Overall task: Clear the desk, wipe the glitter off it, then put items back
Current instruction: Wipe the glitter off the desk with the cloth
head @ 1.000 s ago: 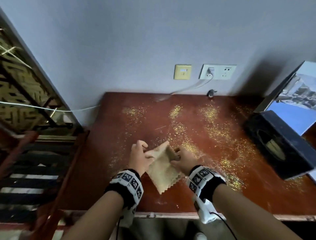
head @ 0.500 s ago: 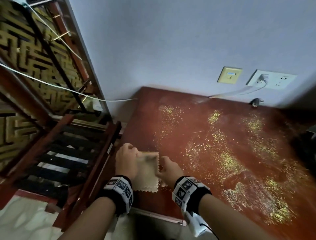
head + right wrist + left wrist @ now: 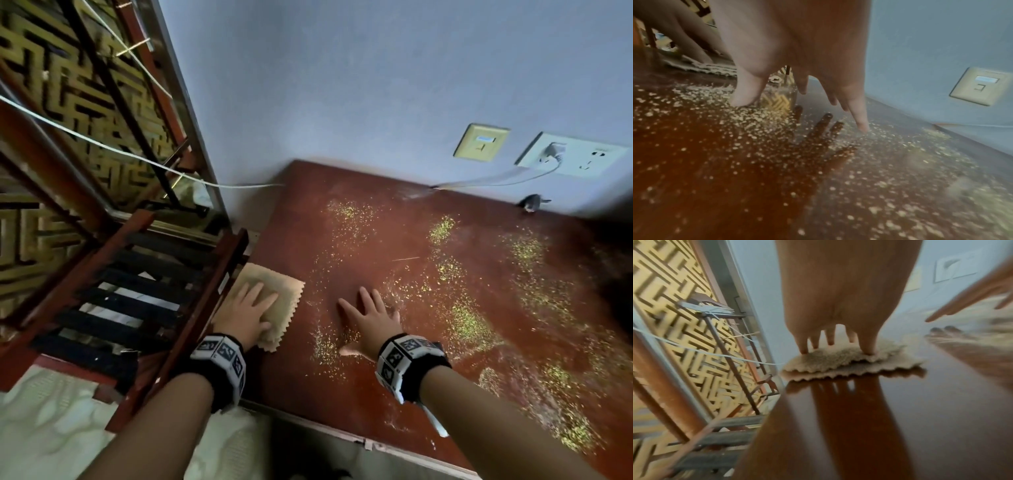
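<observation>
The left hand (image 3: pixel 247 310) now lies flat on the folded cloth (image 3: pixel 279 301), fingers spread and straight, pinning it to the near left corner of the desk (image 3: pixel 376 394), right at the edge beside the red ladder (image 3: pixel 144 291); half a second ago both hands were pinching that cloth between them, so the folding is over and the right hand (image 3: pixel 368 317) has let go. It sits apart from the left one now, palm down and fingers splayed, its fingertips (image 3: pixel 862 128) touching the wood in the thick of the glitter (image 3: pixel 466 315). To my eye that means the wiping is about to begin from this corner: the gold flecks lie in patches across nearly the whole top, none of it swept. From the left wrist the cloth shows as two scalloped layers under the fingers (image 3: pixel 869 350), though the picture is smeared and the right hand is just a blur at its edge. The right part of the desk is cut off in the head view, so whatever has been moved aside cannot be seen from here. A small dark object (image 3: pixel 531 205) by the wall below the socket (image 3: pixel 575 159) is too small to name, and whether the right palm bears any weight I cannot tell
</observation>
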